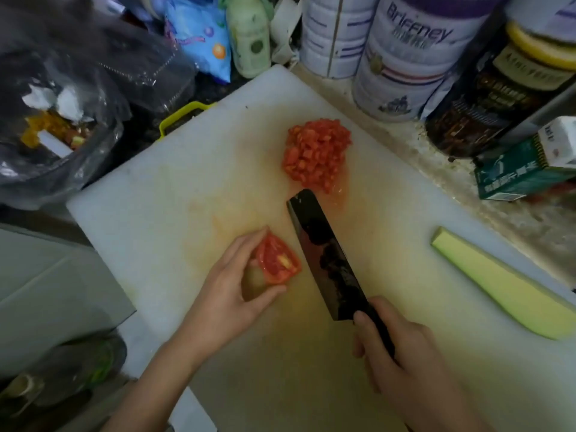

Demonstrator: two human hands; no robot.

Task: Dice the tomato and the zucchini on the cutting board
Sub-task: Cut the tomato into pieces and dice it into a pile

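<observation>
1. White plastic cutting board (187, 182) carries the whole job; its middle is stained orange and wet with juice.
2. Diced tomato (316, 154) sits heaped toward the far side of the board, clear of the cutting spot, which leaves the blade room to work.
3. Nearer the person, the left hand (230, 294) pinches a tomato piece (278, 263) between thumb and curled fingers, cut face up. I cannot tell whether the piece rests on the board or is slightly lifted. The hold looks meant to set it steady for slicing.
4. The right hand (402, 360) is wrapped firmly round the handle of the knife (324, 257). The broad dark blade lies just right of the tomato piece and points toward the heap, apparently held aside while the piece is positioned.
5. A long piece of zucchini (498, 285) lies along the right edge, pale flesh showing, well apart from both hands and not yet diced. It seems parked there until the tomato is finished.
6. A scrap bag (56, 129) gapes beyond the board's left edge, handy for trimmings.
</observation>
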